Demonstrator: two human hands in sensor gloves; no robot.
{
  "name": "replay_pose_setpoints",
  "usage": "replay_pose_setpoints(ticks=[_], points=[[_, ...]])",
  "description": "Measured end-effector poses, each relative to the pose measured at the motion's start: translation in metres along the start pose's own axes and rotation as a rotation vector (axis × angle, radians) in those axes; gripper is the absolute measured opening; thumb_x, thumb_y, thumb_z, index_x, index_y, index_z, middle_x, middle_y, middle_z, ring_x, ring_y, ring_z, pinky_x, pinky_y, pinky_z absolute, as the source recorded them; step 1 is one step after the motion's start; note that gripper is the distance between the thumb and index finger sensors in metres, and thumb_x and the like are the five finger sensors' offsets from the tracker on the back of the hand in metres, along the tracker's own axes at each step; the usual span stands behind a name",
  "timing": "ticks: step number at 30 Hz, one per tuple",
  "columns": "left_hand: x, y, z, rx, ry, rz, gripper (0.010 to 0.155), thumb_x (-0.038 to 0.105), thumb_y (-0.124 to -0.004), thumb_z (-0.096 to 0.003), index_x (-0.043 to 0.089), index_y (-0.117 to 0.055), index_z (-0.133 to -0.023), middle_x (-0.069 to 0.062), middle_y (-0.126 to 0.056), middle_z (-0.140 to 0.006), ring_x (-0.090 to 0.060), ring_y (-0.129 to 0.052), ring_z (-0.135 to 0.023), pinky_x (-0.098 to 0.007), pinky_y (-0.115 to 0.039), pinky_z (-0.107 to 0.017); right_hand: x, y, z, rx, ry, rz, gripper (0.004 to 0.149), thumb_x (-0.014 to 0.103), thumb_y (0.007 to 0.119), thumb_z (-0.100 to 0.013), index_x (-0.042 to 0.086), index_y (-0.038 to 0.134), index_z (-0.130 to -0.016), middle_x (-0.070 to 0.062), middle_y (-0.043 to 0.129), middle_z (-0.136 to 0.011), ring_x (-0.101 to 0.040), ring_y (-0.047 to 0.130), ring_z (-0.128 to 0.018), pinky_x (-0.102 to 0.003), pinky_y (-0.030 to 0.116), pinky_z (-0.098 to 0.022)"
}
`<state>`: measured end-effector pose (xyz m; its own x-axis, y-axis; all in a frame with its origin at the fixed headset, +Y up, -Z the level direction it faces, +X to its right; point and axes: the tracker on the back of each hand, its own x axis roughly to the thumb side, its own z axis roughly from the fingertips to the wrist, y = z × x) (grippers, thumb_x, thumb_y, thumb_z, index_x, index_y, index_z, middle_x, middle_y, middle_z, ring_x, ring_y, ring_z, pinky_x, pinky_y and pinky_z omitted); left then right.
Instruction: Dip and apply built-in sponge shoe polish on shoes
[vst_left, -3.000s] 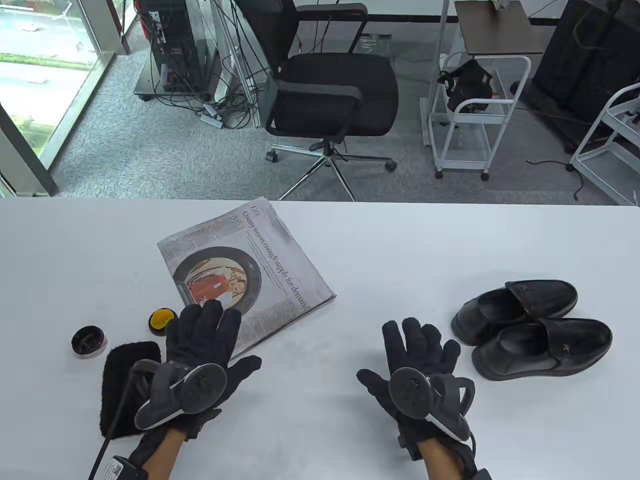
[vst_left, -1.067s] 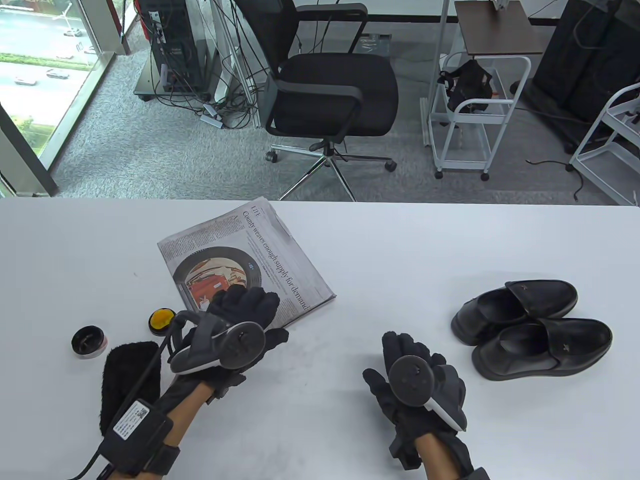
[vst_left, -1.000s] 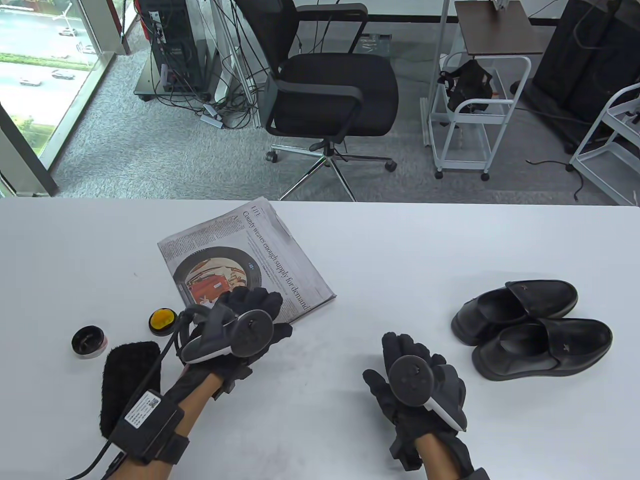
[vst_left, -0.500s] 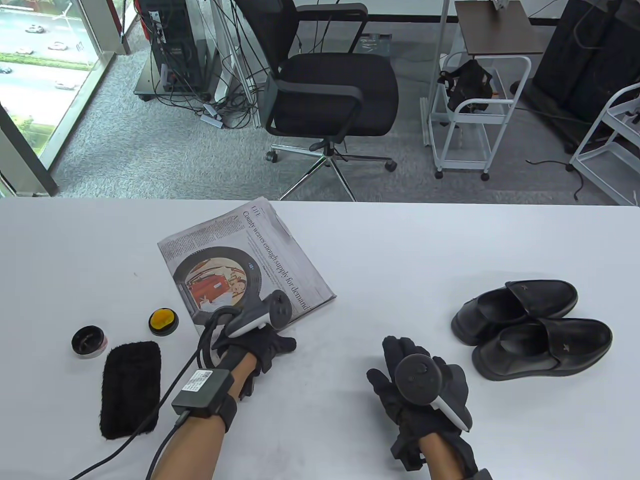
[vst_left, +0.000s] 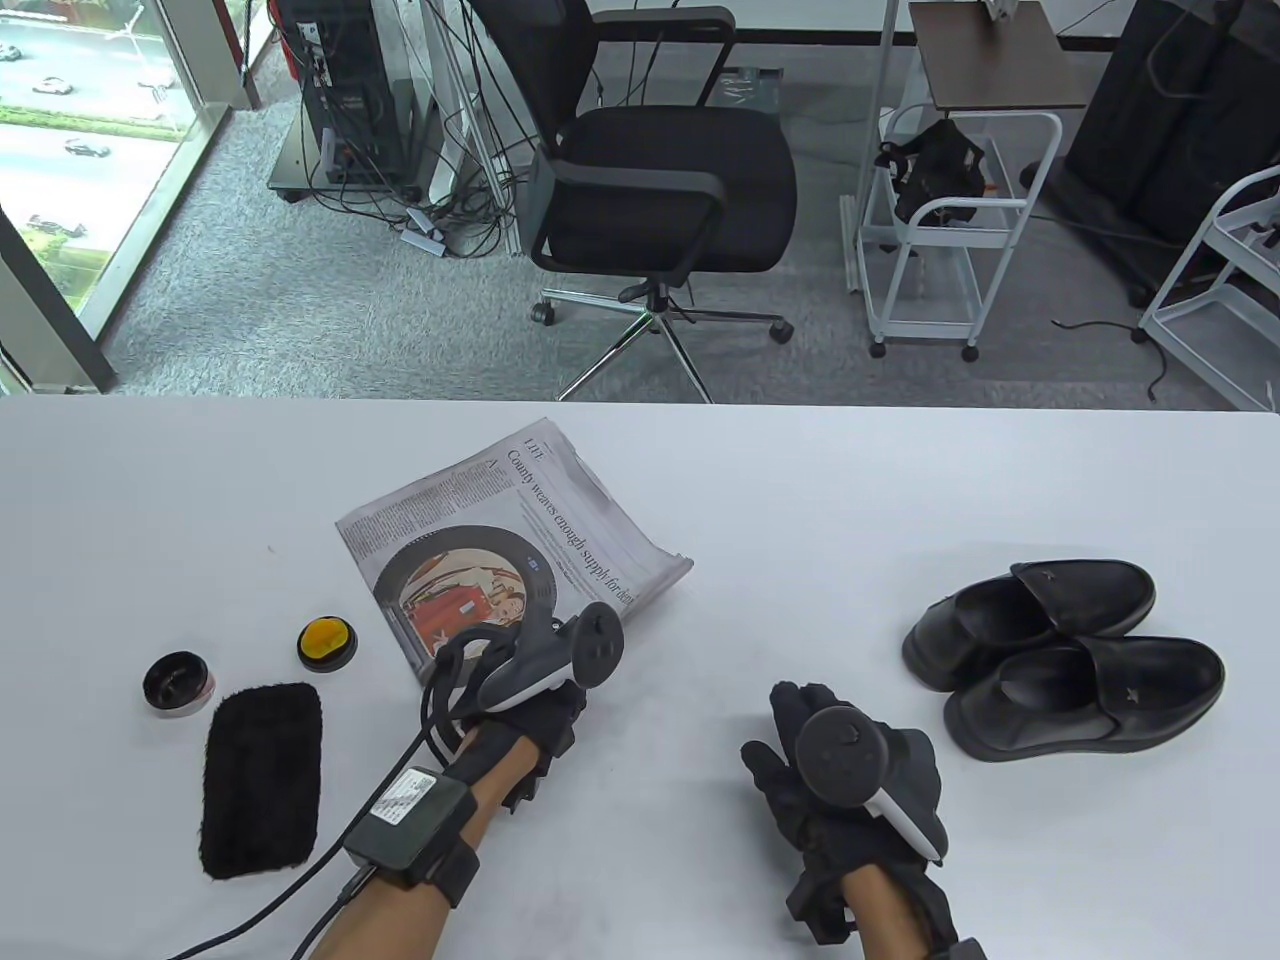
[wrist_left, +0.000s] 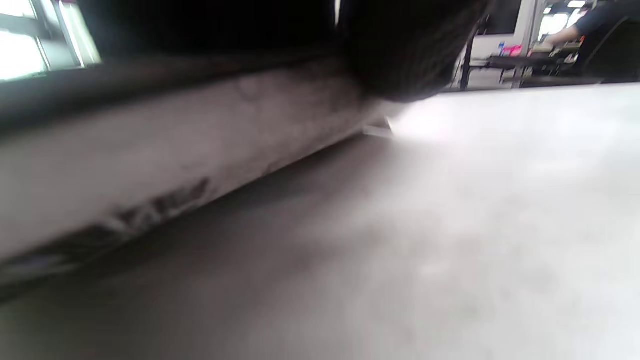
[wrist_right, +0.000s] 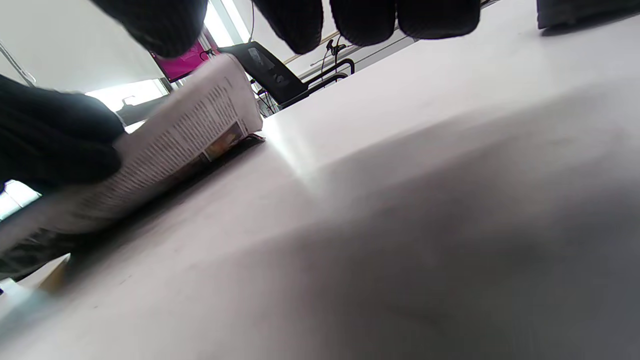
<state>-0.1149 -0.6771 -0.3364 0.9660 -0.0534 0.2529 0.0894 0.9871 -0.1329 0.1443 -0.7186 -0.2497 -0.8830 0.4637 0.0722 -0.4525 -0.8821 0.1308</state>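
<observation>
A pair of black loafers (vst_left: 1065, 650) lies at the right of the white table (vst_left: 900, 480); one toe shows in the right wrist view (wrist_right: 585, 12). An open black polish tin (vst_left: 178, 683) and its lid with a yellow sponge (vst_left: 326, 643) sit at the left. My left hand (vst_left: 535, 700) grips the near edge of a folded newspaper (vst_left: 500, 540) and holds that edge raised off the table; the paper's underside fills the left wrist view (wrist_left: 150, 170). My right hand (vst_left: 815, 745) rests open and empty on the table, left of the shoes.
A black fuzzy cloth (vst_left: 262, 780) lies at the near left, below the tin. The raised newspaper also shows in the right wrist view (wrist_right: 190, 135). An office chair (vst_left: 660, 190) and white carts stand beyond the table's far edge.
My left hand moved off the cloth, turned over and took hold of the newspaper's near edge. The paper has lifted and shifted slightly right. The right hand barely moved.
</observation>
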Motion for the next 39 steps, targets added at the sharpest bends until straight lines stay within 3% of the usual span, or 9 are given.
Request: replay_pose_setpoints(ticks=[4,9,16,21,23,27,31,35,39], points=[[-0.019,0.040,0.021,0.143,-0.002,0.021,0.040,0.029,-0.081,-0.0563,0.011,-0.072,-0.092,-0.016,-0.101,-0.079,-0.033,-0.110,-0.065,-0.045,-0.096,-0.045,-0.001,0.004,-0.001,0.017,0.006,0.006,0.070,0.047,0.067,-0.048,0.008,0.052,-0.104,-0.033,0.048,-0.107,-0.065,0.055,-0.091,-0.084,0.038,-0.060],[-0.058,0.070,0.042,0.313,-0.008,0.176,0.053,0.026,-0.080,-0.0564,0.003,-0.064,-0.101,-0.006,-0.099,-0.083,-0.028,-0.105,-0.071,-0.043,-0.092,-0.053,-0.002,0.005,-0.004,0.017,0.009,-0.001,0.070,0.047,0.067,-0.048,0.008,0.052,-0.104,-0.033,0.049,-0.107,-0.065,0.055,-0.091,-0.084,0.039,-0.061],[-0.098,0.081,0.098,0.726,-0.294,0.469,0.045,0.027,-0.082,-0.0544,0.024,-0.075,-0.099,0.001,-0.100,-0.084,-0.023,-0.104,-0.074,-0.041,-0.091,-0.057,0.000,0.001,-0.003,-0.023,-0.009,0.003,0.074,0.048,0.066,-0.048,0.007,0.045,-0.106,-0.032,0.044,-0.108,-0.065,0.055,-0.091,-0.084,0.039,-0.061],[-0.133,0.067,0.136,0.968,-0.223,0.837,0.038,0.027,-0.081,-0.0537,0.029,-0.078,-0.091,0.002,-0.099,-0.085,-0.024,-0.102,-0.077,-0.045,-0.088,-0.058,-0.005,-0.007,-0.001,-0.065,0.005,-0.052,0.077,0.049,0.066,-0.048,0.007,0.039,-0.106,-0.031,0.041,-0.109,-0.064,0.055,-0.091,-0.083,0.039,-0.061],[-0.150,0.044,0.134,0.876,-0.194,1.065,0.038,0.025,-0.080,-0.0546,0.027,-0.075,-0.092,-0.002,-0.096,-0.089,-0.029,-0.100,-0.080,-0.048,-0.086,-0.058,-0.010,-0.010,-0.001,-0.088,0.014,-0.114,0.079,0.050,0.066,-0.047,0.007,0.037,-0.106,-0.031,0.039,-0.109,-0.062,0.057,-0.091,-0.082,0.042,-0.062],[-0.160,-0.010,0.105,0.440,-0.221,1.425,0.049,0.020,-0.078,-0.0589,0.009,-0.057,-0.102,-0.013,-0.081,-0.094,-0.037,-0.089,-0.079,-0.057,-0.075,-0.061,-0.027,-0.013,-0.006,-0.123,0.056,-0.315,0.081,0.050,0.067,-0.048,0.005,0.035,-0.106,-0.032,0.039,-0.108,-0.060,0.062,-0.089,-0.080,0.047,-0.061],[-0.150,-0.017,0.091,0.145,-0.205,1.197,0.069,0.022,-0.079,-0.0588,-0.002,-0.041,-0.112,-0.016,-0.072,-0.087,-0.034,-0.083,-0.073,-0.061,-0.072,-0.061,-0.036,-0.010,-0.007,-0.118,0.089,-0.340,0.080,0.050,0.067,-0.048,0.004,0.037,-0.106,-0.033,0.041,-0.107,-0.061,0.063,-0.088,-0.080,0.047,-0.061],[-0.142,-0.015,0.094,0.249,-0.102,1.083,0.039,0.023,-0.082,-0.0564,0.018,-0.077,-0.095,-0.012,-0.075,-0.084,-0.034,-0.083,-0.072,-0.061,-0.071,-0.061,-0.034,-0.008,-0.008,-0.101,0.063,-0.346,0.079,0.049,0.069,-0.047,0.005,0.039,-0.106,-0.032,0.043,-0.108,-0.061,0.064,-0.087,-0.080,0.047,-0.061],[-0.147,-0.019,0.095,0.312,-0.083,1.133,0.037,0.026,-0.085,-0.0550,0.023,-0.078,-0.091,-0.017,-0.084,-0.097,-0.042,-0.090,-0.082,-0.061,-0.076,-0.061,-0.028,-0.010,-0.008,-0.083,-0.019,-0.372,0.077,0.048,0.074,-0.046,0.012,0.042,-0.107,-0.026,0.044,-0.110,-0.060,0.065,-0.088,-0.081,0.046,-0.062]])
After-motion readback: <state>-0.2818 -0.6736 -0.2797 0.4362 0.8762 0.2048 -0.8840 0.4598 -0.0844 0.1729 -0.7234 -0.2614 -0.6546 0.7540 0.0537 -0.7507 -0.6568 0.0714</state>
